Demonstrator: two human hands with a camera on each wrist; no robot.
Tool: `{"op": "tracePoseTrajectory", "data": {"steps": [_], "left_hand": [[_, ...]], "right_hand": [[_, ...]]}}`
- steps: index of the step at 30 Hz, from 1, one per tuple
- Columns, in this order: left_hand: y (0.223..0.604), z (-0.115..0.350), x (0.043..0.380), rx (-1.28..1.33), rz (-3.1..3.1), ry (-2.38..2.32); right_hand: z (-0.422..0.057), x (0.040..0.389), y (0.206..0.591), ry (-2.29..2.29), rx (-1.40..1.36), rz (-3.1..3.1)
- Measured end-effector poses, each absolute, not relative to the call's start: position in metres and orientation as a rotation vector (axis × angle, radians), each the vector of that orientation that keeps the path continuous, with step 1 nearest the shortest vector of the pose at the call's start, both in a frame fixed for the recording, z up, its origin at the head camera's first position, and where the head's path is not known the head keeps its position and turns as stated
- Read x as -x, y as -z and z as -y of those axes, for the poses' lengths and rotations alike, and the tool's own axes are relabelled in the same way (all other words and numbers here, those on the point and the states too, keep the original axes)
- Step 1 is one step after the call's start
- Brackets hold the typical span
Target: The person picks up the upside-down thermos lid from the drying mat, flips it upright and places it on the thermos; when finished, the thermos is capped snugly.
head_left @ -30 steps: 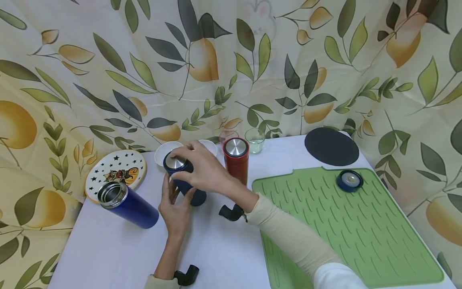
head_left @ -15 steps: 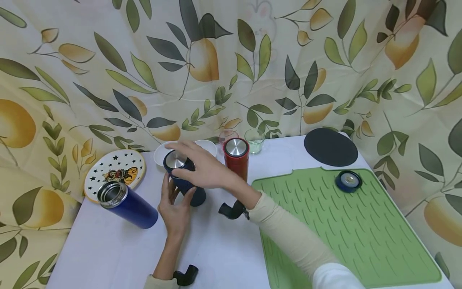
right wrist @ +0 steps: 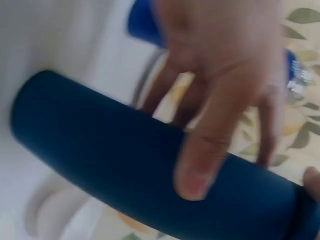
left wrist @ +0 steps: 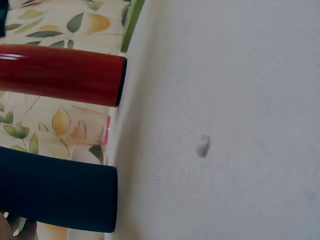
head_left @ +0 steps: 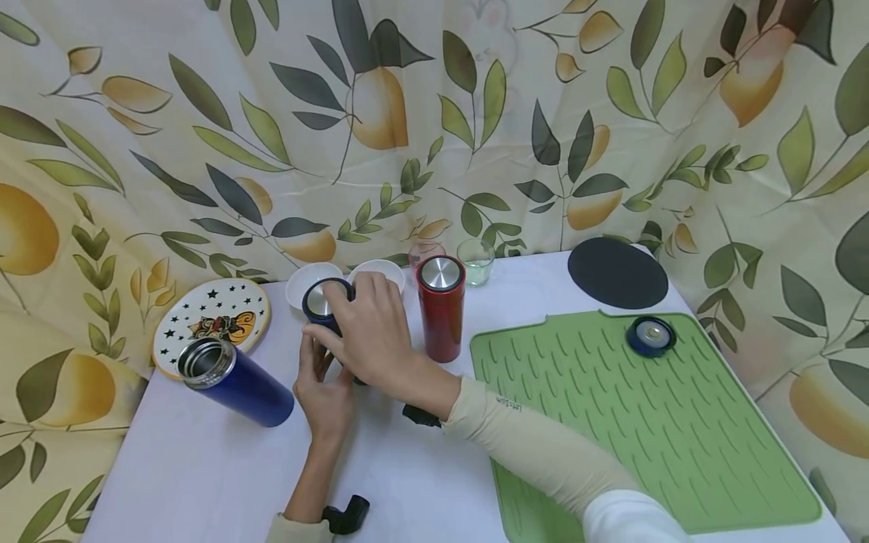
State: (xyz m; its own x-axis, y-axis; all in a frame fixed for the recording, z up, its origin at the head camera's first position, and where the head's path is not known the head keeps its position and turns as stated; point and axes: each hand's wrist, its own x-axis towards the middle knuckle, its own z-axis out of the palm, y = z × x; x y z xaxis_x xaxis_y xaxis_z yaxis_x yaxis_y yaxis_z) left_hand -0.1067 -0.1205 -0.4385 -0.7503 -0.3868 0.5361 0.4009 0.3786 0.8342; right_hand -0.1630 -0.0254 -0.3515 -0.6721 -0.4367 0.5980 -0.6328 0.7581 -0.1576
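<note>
Head view: your left hand (head_left: 329,403) curls its fingers round the standing dark blue bottle (left wrist: 60,192), left of the red bottle (head_left: 443,324); your right hand (head_left: 373,328) bends thumb and fingers about its lid (head_left: 316,300). A slack left grip during twisting could let it spin or tip.

Navy bottle (head_left: 316,305) mostly behind the hands (head_left: 370,328)

Soft, even light fills the head view, glinting off the steel lid (head_left: 440,273) of the red bottle (head_left: 443,326), while the left wrist view runs dimmer and, over on the right wrist, the left hand (right wrist: 215,65) smears into blur!
</note>
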Motion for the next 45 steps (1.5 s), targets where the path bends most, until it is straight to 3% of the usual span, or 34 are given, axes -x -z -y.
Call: {"op": "tracePoseTrajectory", "data": {"steps": [5, 10, 15, 25, 31, 35, 41, 45], "left_hand": [[0.438, 0.121, 0.107, 0.016, 1.960, 1.445], [0.436, 0.121, 0.108, -0.011, 1.943, 1.478], [0.434, 0.121, 0.108, -0.011, 1.936, 1.483], [0.451, 0.127, 0.114, -0.014, 1.926, 1.499], [0.437, 0.122, 0.108, -0.005, 1.944, 1.479], [0.438, 0.122, 0.109, 0.002, 1.939, 1.493], [0.439, 0.122, 0.109, 0.005, 1.929, 1.519], [0.438, 0.123, 0.109, -0.005, 1.937, 1.516]], "right_hand": [[0.016, 0.166, 0.339, -0.578, -0.829, 2.582], [-0.002, 0.183, 0.323, -1.152, -1.229, 2.745], [-0.008, 0.195, 0.323, -1.353, -1.472, 2.710], [0.003, 0.184, 0.338, -1.023, -1.166, 2.619], [0.010, 0.172, 0.344, -0.773, -0.986, 2.564], [0.005, 0.177, 0.338, -0.842, -1.079, 2.648], [-0.006, 0.199, 0.332, -1.312, -1.511, 2.652], [-0.005, 0.200, 0.337, -1.265, -1.464, 2.616]]}}
